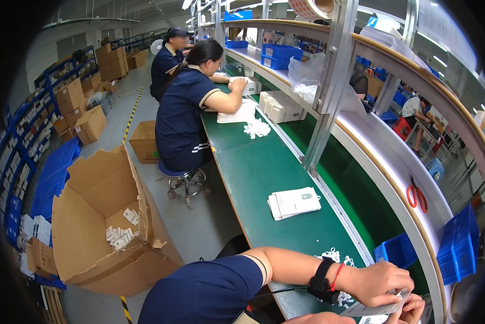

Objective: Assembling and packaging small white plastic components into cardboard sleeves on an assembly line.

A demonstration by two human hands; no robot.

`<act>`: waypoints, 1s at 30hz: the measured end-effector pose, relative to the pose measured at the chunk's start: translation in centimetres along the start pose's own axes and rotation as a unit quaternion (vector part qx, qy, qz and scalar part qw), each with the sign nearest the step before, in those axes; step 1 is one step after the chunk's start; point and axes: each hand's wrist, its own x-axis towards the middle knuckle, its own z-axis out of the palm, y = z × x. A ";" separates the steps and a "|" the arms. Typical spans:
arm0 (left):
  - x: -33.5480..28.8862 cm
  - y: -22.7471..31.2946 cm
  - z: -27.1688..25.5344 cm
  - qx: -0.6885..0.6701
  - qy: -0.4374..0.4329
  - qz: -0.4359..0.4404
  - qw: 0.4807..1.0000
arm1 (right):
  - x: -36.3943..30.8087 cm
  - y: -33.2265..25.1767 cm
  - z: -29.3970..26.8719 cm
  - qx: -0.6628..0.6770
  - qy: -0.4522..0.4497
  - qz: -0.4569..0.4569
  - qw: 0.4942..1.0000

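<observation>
At the lower right, my left hand (380,283), with a black band and a red cord at the wrist, is closed on a flat whitish card-like piece (366,309). My right hand (412,309) meets it from the other side, its fingers bent against the card's end; the frame's lower edge cuts it off. A small white bit shows near the left fingertips. Small white plastic pieces (331,256) lie heaped beside and partly behind my left wrist. Farther along the green bench (253,162) is a stack of flat white printed cards (294,202).
A large open carton (91,200) with small white packs stands left on the floor. Two co-workers (183,108) sit farther along the bench. Blue bins (396,251) and red-handled scissors (416,197) are at right, near a metal post (334,70) and shelf.
</observation>
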 end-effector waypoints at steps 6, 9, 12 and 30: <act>0.3 -1.5 -0.4 -0.107 -0.042 -0.019 0.993 | 0.1 0.3 -0.5 0.016 -0.030 -0.026 0.999; 0.3 -1.7 -0.1 -0.174 -0.128 -0.103 0.971 | 0.0 1.1 -0.9 0.044 -0.033 -0.060 0.997; 0.3 -0.8 -0.2 -0.168 -0.100 -0.001 0.981 | -0.2 1.9 -1.4 0.069 -0.034 -0.092 0.993; 0.9 0.4 -2.2 -0.232 -0.143 -0.181 0.945 | 1.0 -1.1 1.7 -0.111 0.069 -0.076 0.988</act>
